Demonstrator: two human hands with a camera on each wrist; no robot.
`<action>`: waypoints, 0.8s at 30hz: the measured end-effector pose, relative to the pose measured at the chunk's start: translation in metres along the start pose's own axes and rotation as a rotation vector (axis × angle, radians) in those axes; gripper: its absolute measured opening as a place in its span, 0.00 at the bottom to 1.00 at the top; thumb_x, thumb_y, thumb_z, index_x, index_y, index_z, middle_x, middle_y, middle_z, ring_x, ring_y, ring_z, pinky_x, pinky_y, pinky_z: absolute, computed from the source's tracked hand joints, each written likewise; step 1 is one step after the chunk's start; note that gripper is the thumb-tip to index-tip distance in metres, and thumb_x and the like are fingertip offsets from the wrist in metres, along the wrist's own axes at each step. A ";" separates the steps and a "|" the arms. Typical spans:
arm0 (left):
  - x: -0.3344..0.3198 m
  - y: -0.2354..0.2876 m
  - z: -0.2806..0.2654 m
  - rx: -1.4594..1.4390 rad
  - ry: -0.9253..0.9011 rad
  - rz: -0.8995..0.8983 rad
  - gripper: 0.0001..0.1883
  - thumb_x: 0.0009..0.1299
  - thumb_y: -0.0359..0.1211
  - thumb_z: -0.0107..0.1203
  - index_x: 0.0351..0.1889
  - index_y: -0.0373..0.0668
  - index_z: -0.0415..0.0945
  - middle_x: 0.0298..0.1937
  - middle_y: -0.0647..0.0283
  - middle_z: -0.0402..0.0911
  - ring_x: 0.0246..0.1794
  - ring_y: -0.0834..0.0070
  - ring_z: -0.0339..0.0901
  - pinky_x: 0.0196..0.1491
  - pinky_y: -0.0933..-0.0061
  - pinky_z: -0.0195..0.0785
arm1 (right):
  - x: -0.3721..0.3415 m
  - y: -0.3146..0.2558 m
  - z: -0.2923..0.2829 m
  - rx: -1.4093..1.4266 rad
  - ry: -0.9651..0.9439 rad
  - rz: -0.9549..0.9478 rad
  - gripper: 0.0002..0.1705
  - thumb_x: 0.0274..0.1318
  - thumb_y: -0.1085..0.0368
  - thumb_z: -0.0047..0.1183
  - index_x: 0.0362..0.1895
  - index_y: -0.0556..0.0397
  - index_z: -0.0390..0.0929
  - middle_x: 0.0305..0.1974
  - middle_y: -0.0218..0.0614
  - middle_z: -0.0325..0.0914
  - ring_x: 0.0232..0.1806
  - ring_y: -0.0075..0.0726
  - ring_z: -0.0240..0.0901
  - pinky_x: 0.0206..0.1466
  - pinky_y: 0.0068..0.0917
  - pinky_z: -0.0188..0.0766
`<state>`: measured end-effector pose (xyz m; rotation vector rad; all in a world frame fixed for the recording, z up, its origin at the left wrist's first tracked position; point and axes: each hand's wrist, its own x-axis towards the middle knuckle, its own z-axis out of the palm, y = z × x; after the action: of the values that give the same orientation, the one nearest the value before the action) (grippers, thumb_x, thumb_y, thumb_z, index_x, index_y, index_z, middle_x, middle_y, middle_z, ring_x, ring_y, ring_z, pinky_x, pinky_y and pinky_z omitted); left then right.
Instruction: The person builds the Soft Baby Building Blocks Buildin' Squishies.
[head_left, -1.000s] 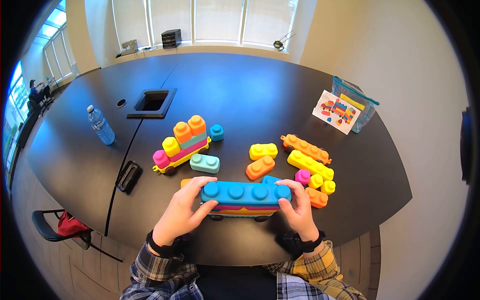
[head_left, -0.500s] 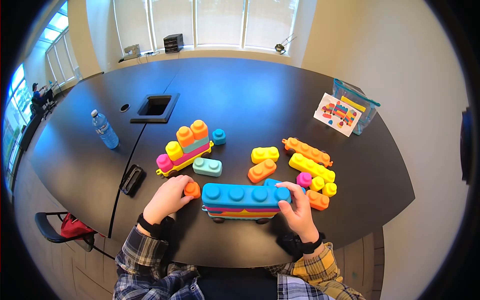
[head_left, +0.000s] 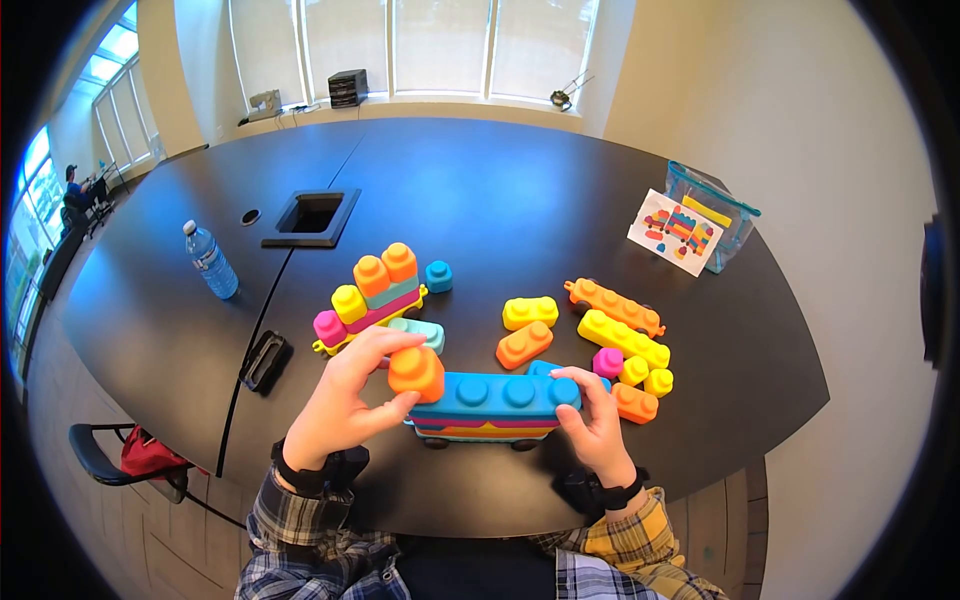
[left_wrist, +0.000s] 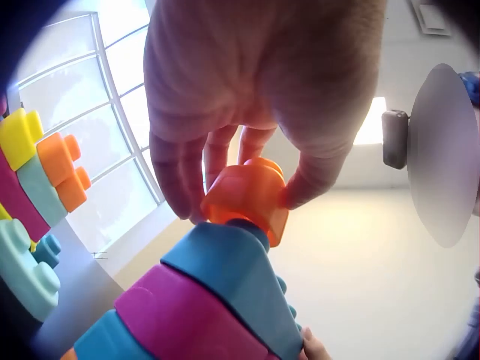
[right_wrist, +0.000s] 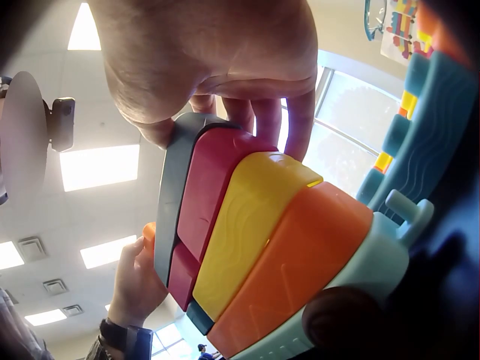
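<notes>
My left hand (head_left: 345, 400) pinches an orange one-stud block (head_left: 416, 374) at the left end of the long blue block (head_left: 495, 393). In the left wrist view the orange block (left_wrist: 247, 199) sits tilted over the end stud, partly covering it; whether it is pressed fully down I cannot tell. The blue block tops a wheeled stack of magenta, yellow and orange layers on a light teal base (right_wrist: 386, 251). Thumb and fingers of my right hand (head_left: 600, 430) grip the stack's right end, seen also in the right wrist view (right_wrist: 217, 67).
Behind at left stand a built wagon (head_left: 370, 312), a light teal block (head_left: 425, 334) and a small blue block (head_left: 438, 276). Loose yellow, orange and magenta blocks lie right, near an orange wheeled base (head_left: 613, 305). A picture card (head_left: 675, 232), bottle (head_left: 211, 262) and black holder (head_left: 265, 361) are farther out.
My left hand left the stack's left end, took hold of the orange block on the table, and lifted it rightward onto the blue block's left end. My right hand stays on the stack.
</notes>
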<state>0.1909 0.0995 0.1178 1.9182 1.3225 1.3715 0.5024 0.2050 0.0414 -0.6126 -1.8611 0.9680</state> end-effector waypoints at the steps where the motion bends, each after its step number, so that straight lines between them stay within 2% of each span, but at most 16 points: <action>1: 0.000 0.003 0.000 0.000 -0.001 0.000 0.30 0.64 0.24 0.67 0.66 0.40 0.76 0.59 0.57 0.80 0.58 0.65 0.81 0.63 0.64 0.76 | 0.000 0.000 0.000 0.008 0.000 0.001 0.24 0.67 0.59 0.64 0.63 0.52 0.78 0.57 0.40 0.84 0.53 0.38 0.80 0.59 0.32 0.73; 3: 0.001 0.007 -0.001 0.047 -0.049 -0.014 0.29 0.62 0.25 0.68 0.64 0.39 0.78 0.57 0.56 0.81 0.57 0.63 0.81 0.63 0.63 0.75 | 0.000 0.000 0.001 0.011 0.002 -0.003 0.24 0.67 0.59 0.64 0.63 0.52 0.79 0.57 0.40 0.84 0.53 0.38 0.80 0.59 0.32 0.73; 10: 0.001 0.006 0.001 0.144 -0.030 0.076 0.29 0.60 0.24 0.69 0.62 0.39 0.79 0.55 0.56 0.82 0.57 0.61 0.82 0.63 0.62 0.75 | 0.000 0.002 0.000 -0.005 0.000 -0.017 0.23 0.68 0.59 0.64 0.63 0.52 0.79 0.56 0.40 0.84 0.52 0.38 0.80 0.59 0.32 0.73; 12: 0.000 0.003 0.002 0.138 -0.012 0.068 0.29 0.58 0.28 0.70 0.61 0.40 0.81 0.55 0.56 0.84 0.56 0.61 0.82 0.61 0.64 0.74 | 0.000 0.000 0.001 -0.004 0.004 -0.018 0.23 0.68 0.58 0.64 0.63 0.52 0.79 0.56 0.40 0.84 0.52 0.38 0.80 0.58 0.32 0.73; 24: -0.001 0.001 0.005 0.104 -0.036 0.030 0.30 0.58 0.27 0.69 0.63 0.40 0.80 0.56 0.55 0.84 0.58 0.61 0.82 0.63 0.62 0.73 | -0.001 0.002 0.001 0.011 -0.004 -0.008 0.24 0.68 0.58 0.63 0.64 0.52 0.78 0.57 0.39 0.83 0.53 0.36 0.79 0.60 0.32 0.72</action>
<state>0.1957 0.0993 0.1158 2.0289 1.3782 1.2997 0.5023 0.2058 0.0389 -0.5964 -1.8593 0.9748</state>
